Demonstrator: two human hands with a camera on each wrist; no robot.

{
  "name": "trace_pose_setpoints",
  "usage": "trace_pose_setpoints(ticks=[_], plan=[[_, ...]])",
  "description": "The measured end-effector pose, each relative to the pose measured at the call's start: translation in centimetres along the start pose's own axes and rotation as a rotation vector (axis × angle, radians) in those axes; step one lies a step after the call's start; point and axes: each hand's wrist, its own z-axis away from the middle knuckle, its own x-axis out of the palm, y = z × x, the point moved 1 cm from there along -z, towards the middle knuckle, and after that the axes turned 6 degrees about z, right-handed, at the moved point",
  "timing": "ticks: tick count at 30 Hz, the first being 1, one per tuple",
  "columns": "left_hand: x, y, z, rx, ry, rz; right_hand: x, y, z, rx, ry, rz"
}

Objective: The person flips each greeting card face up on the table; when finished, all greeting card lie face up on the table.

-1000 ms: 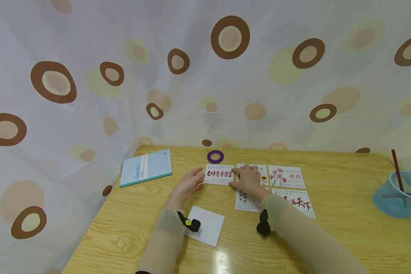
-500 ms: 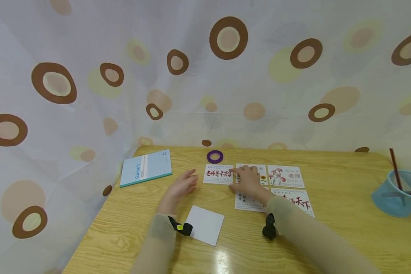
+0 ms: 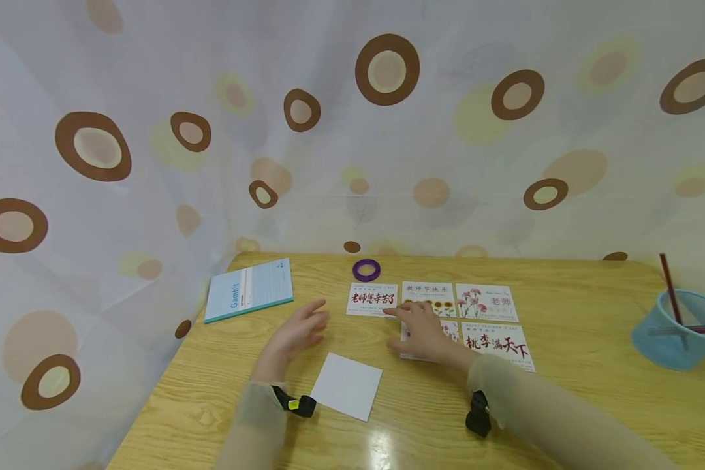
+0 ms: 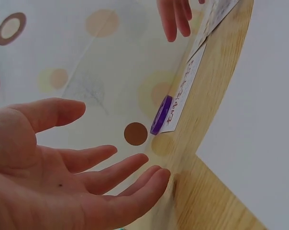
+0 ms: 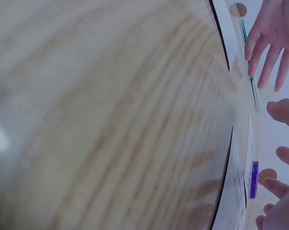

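Observation:
Several printed greeting cards lie in two rows on the wooden table (image 3: 564, 405). The leftmost top card has red brush lettering (image 3: 373, 299), with a sunflower card (image 3: 427, 295) and a pink-flower card (image 3: 486, 301) beside it. My right hand (image 3: 414, 325) lies flat with relaxed fingers over the lower left card (image 3: 408, 356), its index finger reaching toward the red-lettered card's corner. My left hand (image 3: 305, 323) hovers open with spread fingers, left of the cards and touching nothing. The left wrist view shows that open palm (image 4: 87, 182). A blank white card (image 3: 346, 385) lies near my left wrist.
A purple tape ring (image 3: 367, 269) sits behind the cards. A light-blue notebook (image 3: 249, 289) lies at the back left. At the far right stands a blue mesh basket (image 3: 675, 333) with pencils in it. A spotted curtain (image 3: 352, 130) closes off the back and the left side.
Both hands have drawn back toward me. The left hand left the red-lettered card's edge and lifted open. The right hand slid from the top row down onto the lower left card.

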Motion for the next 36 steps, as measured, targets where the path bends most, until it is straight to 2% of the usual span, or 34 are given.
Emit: trace_pose_setpoints(ticks=[5,12,19,27,36], plan=[[-0.2,-0.3,0.8,-0.017,-0.001,0.003,0.1,-0.8,0.9,-0.023,0.002,-0.019],[-0.6,-0.8,1.6,-0.029,0.012,0.038,0.3,-2.0,2.3,-0.108,0.01,-0.005],[-1.2,-1.2,2.3,-0.038,-0.005,0.068,0.7,-2.7,3.5,-0.191,-0.035,-0.02],[-1.7,-1.4,3.3,-0.054,-0.048,0.083,0.9,-3.3,4.3,-0.302,-0.042,0.026],[-1.7,-1.8,4.0,-0.074,-0.043,0.071,1.4,-4.3,4.7,-0.372,-0.077,0.059]])
